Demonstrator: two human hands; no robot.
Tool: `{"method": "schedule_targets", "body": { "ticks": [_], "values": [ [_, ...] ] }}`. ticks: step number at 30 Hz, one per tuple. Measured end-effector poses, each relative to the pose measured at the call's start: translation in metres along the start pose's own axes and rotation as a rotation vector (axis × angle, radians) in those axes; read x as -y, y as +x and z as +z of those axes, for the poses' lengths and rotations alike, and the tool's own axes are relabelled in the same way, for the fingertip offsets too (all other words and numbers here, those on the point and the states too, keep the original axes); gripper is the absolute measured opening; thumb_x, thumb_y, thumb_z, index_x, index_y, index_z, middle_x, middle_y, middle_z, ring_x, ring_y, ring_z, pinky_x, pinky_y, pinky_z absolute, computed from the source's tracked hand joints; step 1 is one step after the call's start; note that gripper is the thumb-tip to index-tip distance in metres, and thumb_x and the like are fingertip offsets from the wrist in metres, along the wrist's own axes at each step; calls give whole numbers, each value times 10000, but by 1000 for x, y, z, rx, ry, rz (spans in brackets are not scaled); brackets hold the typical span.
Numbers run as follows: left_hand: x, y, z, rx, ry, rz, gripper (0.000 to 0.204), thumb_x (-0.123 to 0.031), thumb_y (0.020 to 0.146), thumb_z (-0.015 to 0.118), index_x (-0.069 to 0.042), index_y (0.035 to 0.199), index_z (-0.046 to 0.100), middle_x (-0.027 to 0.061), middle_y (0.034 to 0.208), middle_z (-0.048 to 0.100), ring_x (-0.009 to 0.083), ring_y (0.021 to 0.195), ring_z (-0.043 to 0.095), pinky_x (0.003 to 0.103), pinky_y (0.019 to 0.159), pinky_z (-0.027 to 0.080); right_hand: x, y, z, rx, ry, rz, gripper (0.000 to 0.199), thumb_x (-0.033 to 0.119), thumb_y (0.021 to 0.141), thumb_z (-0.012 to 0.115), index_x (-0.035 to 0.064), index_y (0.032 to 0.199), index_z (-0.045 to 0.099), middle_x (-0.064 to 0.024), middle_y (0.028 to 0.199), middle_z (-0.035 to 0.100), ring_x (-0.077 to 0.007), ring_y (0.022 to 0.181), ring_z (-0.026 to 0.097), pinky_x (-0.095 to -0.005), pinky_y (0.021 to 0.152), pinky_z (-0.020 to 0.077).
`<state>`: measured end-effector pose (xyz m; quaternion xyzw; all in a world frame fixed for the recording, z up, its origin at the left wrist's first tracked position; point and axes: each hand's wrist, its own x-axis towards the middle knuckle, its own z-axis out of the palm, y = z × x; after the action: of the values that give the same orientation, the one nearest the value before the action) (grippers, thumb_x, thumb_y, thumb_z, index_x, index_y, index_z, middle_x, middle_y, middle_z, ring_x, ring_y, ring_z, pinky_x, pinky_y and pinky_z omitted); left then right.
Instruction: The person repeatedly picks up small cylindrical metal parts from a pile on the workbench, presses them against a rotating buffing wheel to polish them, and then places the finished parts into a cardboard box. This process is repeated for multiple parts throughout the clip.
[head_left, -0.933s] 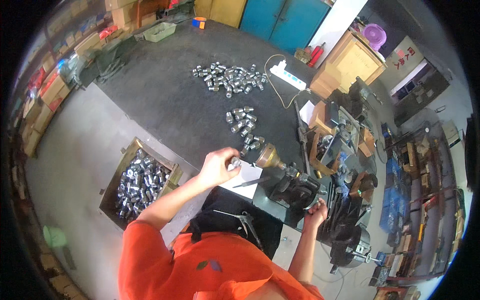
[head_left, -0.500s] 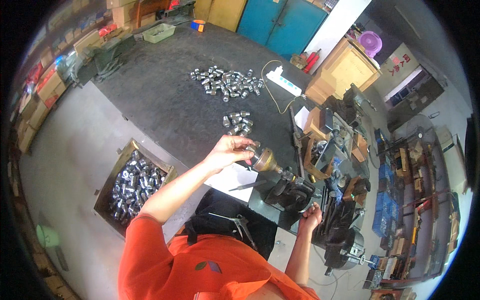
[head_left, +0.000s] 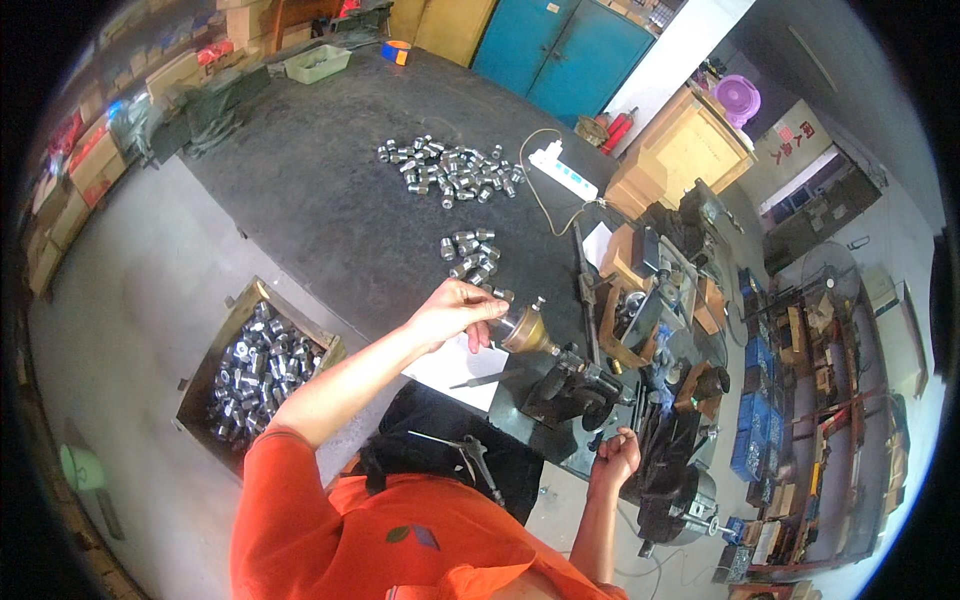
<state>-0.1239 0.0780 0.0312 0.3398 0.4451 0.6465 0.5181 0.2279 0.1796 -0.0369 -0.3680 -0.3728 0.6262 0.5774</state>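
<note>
Left hand reached out over the near edge of the dark bench, fingers closed in a pinching grip about a small metal part at the mouth of the brass-coloured chuck. Part itself too small and too hidden by the fingers to make out. Chuck mounted on a small dark machine at the bench edge, just beside a sheet of white paper. Right hand lower down, curled shut into a fist at the machine's near side; whether the grip had hold of a handle could not be told. Small cluster of silver cylindrical parts lay on the bench just beyond the left hand, a larger scatter farther off. Wooden crate full of similar parts sat on the floor, left of the outstretched arm.
</note>
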Motion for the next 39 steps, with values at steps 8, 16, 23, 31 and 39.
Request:
{"method": "schedule_targets", "body": {
  "ticks": [8,16,23,31,39],
  "values": [
    [1,-1,3,-34,89,84,335,-280,803,575,42,711,586,85,486,532,112,372,512,211,324,415,-12,18,3,-114,6,54,144,140,784,420,17,787,496,40,508,314,-53,409,261,-201,349,196],
    [3,3,0,-8,66,33,309,-259,793,588,49,776,581,84,556,553,119,422,529,219,382,444,-9,12,5,-84,9,6,136,127,792,417,14,782,492,45,509,299,-50,413,241,-211,372,182],
    [1,5,-3,104,-16,58,240,-135,785,594,43,942,551,80,765,571,132,626,569,236,522,496,8,-1,5,-14,-19,-17,155,146,788,428,3,778,486,50,508,273,-52,425,214,-216,388,167],
    [1,8,-7,155,25,60,221,-93,780,592,34,956,548,73,766,571,130,627,568,241,553,492,46,-2,24,129,-27,-65,242,233,773,505,-8,787,488,51,483,243,-41,384,193,-200,349,150],
    [0,3,-2,110,25,72,230,-94,772,602,29,962,557,86,763,579,135,604,568,242,539,484,64,59,49,203,167,-10,165,148,796,399,19,782,500,58,500,253,-42,386,196,-196,333,138]
  ]
}}
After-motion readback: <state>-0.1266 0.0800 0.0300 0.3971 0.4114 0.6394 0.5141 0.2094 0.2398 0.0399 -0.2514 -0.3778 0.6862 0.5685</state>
